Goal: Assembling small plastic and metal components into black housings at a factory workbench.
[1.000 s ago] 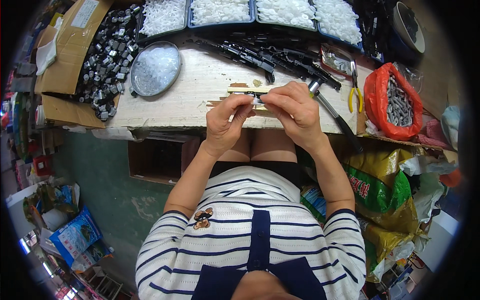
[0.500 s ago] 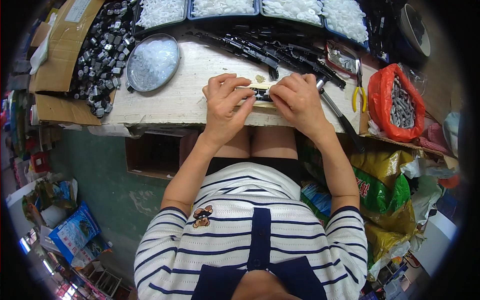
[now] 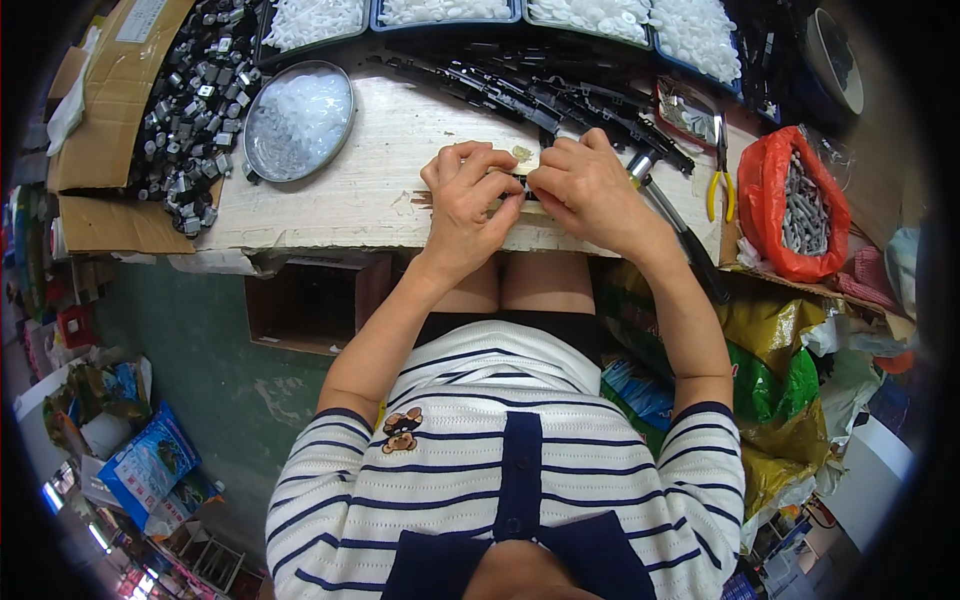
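Observation:
Close to the front of the white worktable, both hands meet over a small narrow black part (image 3: 529, 188) with a light piece in it; fingers cover most of it. My left hand (image 3: 466, 205) pinches its left end between thumb and fingertips. From the other side my right hand (image 3: 592, 195) has bent fingers closed on the right end. Just right of that hand lies a black-handled tool (image 3: 692, 245) with a metal upper part, probably a hammer. Beyond the hands is a pile of long black slotted plastic parts (image 3: 500, 90).
At left are a round dish of clear pieces (image 3: 298, 122) and a carton (image 3: 120, 90) beside many metal-and-black parts (image 3: 200, 110). Trays of white parts (image 3: 445, 22) line the back. Yellow-handled pliers (image 3: 721, 190) and a red bag of grey pieces (image 3: 765, 215) are at right.
My left hand has moved slightly right, and the hands are closer together. Less of the black part shows between them. A bare patch of tabletop now shows left of my left hand.

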### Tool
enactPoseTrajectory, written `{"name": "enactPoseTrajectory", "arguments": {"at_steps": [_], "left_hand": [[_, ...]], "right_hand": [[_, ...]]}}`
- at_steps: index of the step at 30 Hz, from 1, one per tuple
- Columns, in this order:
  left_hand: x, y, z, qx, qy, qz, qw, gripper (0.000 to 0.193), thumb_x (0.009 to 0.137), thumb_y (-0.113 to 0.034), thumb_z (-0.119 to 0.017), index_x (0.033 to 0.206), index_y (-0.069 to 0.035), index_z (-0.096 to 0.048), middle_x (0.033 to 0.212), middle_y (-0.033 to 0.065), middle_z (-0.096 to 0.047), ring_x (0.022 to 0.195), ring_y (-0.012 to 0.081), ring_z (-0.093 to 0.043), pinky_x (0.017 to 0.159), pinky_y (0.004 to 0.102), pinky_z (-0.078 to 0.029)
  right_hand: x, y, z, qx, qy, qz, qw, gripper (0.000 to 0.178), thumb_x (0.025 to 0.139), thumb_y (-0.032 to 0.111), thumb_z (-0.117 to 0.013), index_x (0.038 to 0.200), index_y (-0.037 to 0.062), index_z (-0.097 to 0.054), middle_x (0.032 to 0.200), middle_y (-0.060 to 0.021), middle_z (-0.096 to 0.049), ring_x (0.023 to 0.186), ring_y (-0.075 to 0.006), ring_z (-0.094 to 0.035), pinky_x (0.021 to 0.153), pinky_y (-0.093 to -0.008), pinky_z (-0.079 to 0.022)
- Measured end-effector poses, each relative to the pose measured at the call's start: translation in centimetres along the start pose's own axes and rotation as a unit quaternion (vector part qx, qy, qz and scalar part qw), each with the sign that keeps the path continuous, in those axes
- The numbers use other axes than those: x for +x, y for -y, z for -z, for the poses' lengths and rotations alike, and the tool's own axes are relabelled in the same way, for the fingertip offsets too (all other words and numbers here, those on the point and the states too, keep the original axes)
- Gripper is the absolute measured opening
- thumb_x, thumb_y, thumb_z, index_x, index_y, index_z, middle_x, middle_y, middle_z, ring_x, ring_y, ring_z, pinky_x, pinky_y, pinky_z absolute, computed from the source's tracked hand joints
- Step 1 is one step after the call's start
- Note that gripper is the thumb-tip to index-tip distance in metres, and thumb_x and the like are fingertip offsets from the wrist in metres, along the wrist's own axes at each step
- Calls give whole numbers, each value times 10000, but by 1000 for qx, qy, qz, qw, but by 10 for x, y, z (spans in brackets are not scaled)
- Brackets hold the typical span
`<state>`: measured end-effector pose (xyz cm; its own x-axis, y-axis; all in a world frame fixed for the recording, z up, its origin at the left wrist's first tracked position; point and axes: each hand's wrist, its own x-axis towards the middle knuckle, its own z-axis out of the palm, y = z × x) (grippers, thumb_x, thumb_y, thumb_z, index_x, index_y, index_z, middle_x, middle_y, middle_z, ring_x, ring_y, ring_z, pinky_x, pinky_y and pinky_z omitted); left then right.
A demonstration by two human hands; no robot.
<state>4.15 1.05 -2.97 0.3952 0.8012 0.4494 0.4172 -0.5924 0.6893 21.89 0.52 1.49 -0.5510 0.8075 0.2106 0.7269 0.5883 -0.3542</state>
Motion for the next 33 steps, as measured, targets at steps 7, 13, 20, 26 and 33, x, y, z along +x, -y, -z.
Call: {"name": "enactPoseTrajectory", "arguments": {"at_steps": [7,13,20,26,33], "left_hand": [[2,-2,0,2,11,-10,1000,88,672,-81,-661,751,-90,-621,981,1,-593,1024,233,-469,867,362,-281],[4,-7,3,13,19,25,999,116,689,-117,-669,799,-100,-633,982,-1,-584,1008,211,-445,876,356,-256],[10,-7,3,86,40,-22,995,149,667,-151,-703,807,-125,-659,936,-19,-571,966,214,-445,829,394,-271],[9,-9,3,134,58,-72,987,125,677,-135,-679,789,-121,-625,936,-3,-543,965,230,-455,816,438,-279],[11,8,19,76,78,-80,991,239,715,-187,-674,946,-137,-638,1020,43,-528,978,259,-464,830,429,-296]], "right_hand": [[2,2,8,-12,41,-1,999,48,683,73,-610,728,82,-598,695,-22,-529,782,-189,-522,712,-357,-323],[-52,-34,52,33,-141,-176,974,87,742,92,-640,812,45,-622,730,-67,-571,708,-229,-549,657,-335,-402],[-199,-116,145,-285,-213,-389,850,187,816,153,-571,947,31,-624,893,-129,-613,833,-288,-586,732,-359,-448],[-277,-162,144,-355,-73,-591,721,301,816,282,-572,1070,124,-608,1038,-155,-594,991,-351,-543,824,-444,-428],[-249,-152,131,-318,-38,-660,679,366,805,314,-592,1133,154,-573,1134,-120,-557,1104,-310,-492,848,-590,-360]]}}
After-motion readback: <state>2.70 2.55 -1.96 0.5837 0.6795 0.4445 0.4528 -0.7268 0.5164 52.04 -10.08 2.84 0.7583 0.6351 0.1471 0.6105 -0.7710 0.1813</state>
